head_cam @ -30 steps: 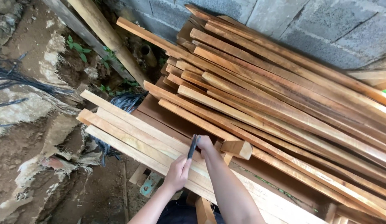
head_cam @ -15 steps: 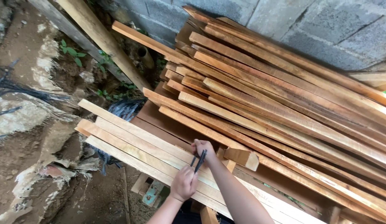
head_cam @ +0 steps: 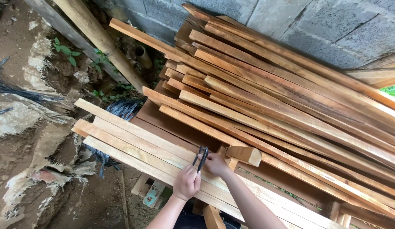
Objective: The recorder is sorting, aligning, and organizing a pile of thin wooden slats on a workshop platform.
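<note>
From the head camera, looking down, the left hand (head_cam: pixel 186 183) is curled into a loose fist around the lower end of a thin dark metal tool with two slim prongs (head_cam: pixel 201 156). The right hand (head_cam: pixel 215 163) sits just beside it, fingers pinched on the same tool nearer its upper part, so both hands hold it together. The tool stands tilted over a row of pale, long, flat wooden planks (head_cam: pixel 133 142) laid side by side. The hands rest on these planks.

Just right of the right hand lies a short, light-brown wooden block (head_cam: pixel 244 154). Behind it, a large heap of long reddish-brown timber slats (head_cam: pixel 290 101) leans against a grey concrete-block wall (head_cam: pixel 316 29). At upper left a thick bamboo pole (head_cam: pixel 99 40) slants over bare earth, and a bundle of dark wire (head_cam: pixel 121 109) shows under the plank ends.
</note>
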